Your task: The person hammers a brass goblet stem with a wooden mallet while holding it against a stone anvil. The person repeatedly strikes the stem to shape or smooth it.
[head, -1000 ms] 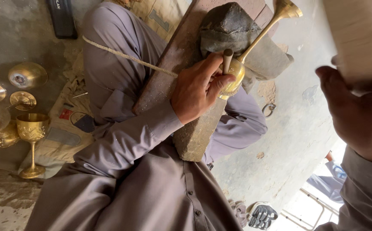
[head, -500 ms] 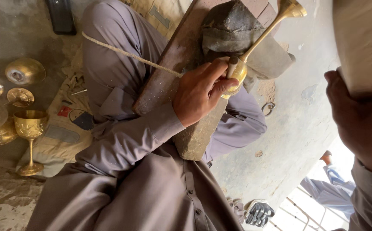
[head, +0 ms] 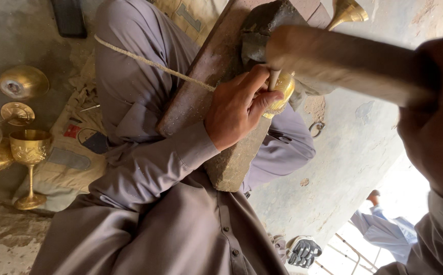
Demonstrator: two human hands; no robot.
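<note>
**Mallet over the chisel on a brass goblet**

The left hand is closed around a thin chisel and presses a brass goblet against a long wooden plank that slopes across the person's lap. The goblet lies on its side, its cup under the fingers and its flared foot pointing to the upper right. A dark lump of pitch or stone sits on the plank just behind the cup. The right hand grips a thick wooden mallet, whose blurred head lies just above the chisel's top; whether they touch cannot be told. A cord runs across the knee to the plank. On the floor at the left stand a finished goblet and several brass dishes.
</note>
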